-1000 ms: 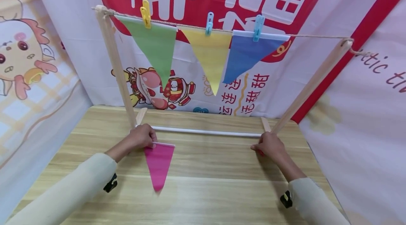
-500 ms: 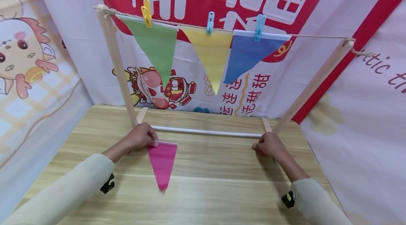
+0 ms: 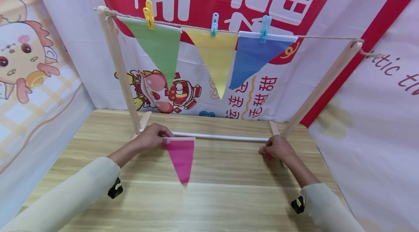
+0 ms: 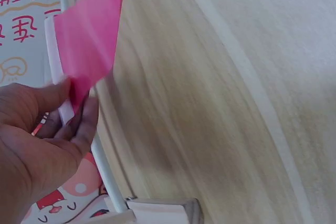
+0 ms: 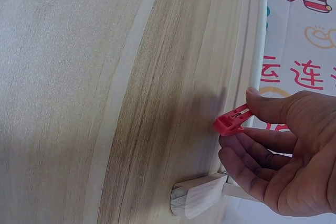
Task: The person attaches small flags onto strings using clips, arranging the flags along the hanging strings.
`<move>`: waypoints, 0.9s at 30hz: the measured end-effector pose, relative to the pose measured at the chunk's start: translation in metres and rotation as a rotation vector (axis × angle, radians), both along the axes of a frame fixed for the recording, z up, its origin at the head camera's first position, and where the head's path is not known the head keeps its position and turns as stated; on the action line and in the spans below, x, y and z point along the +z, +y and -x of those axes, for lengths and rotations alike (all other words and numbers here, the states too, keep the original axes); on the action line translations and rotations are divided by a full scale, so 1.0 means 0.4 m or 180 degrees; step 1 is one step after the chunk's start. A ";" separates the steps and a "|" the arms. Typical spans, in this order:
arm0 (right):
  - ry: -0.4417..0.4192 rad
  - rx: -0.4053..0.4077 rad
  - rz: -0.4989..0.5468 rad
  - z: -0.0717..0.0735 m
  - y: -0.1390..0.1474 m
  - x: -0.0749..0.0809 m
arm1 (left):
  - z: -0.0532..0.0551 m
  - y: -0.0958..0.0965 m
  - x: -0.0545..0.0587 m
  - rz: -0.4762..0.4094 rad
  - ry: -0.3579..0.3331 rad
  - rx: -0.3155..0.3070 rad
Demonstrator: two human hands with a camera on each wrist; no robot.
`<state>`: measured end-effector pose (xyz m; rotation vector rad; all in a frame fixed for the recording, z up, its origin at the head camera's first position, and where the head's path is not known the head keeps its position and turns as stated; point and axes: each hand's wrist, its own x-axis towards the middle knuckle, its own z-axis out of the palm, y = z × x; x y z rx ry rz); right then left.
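My left hand (image 3: 152, 137) pinches a pink pennant (image 3: 181, 159) by its white top edge, and its point hangs toward me above the table. In the left wrist view the thumb and fingers grip one end of that edge. My right hand (image 3: 279, 148), at the foot of the right post, holds a small red clothespin (image 5: 233, 120) between thumb and fingers. Above, a twine line (image 3: 327, 37) carries a green pennant (image 3: 160, 44), a yellow pennant (image 3: 216, 54) and a blue pennant (image 3: 256, 54). A yellow clothespin (image 3: 149, 14) and two light blue ones grip their top edges.
The twine is tied between a left wooden post (image 3: 119, 64) and a right wooden post (image 3: 322, 88). A white rod (image 3: 216, 136) joins their feet near the back of the wooden table (image 3: 229, 203). Printed cloth (image 3: 366, 123) hangs behind and at both sides.
My left hand has moved right and slightly away from me, taking the pink pennant along. My right hand stays nearly in place with the red clothespin.
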<state>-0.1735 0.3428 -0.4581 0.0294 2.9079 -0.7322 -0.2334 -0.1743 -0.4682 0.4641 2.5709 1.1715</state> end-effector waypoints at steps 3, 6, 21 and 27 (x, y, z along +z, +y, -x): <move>-0.0038 -0.0010 0.0017 0.001 -0.002 -0.001 | 0.000 0.007 0.009 -0.0034 -0.0001 0.0037; -0.0063 -0.0009 0.0058 0.002 -0.001 -0.001 | -0.003 0.014 0.019 -0.0210 -0.0271 0.0144; 0.0034 0.0069 0.0046 -0.001 -0.016 -0.002 | -0.014 0.024 0.027 -0.0534 -0.0414 0.0252; 0.0082 0.0169 0.0075 0.001 -0.019 0.001 | -0.015 0.039 0.031 -0.0412 0.0037 0.0183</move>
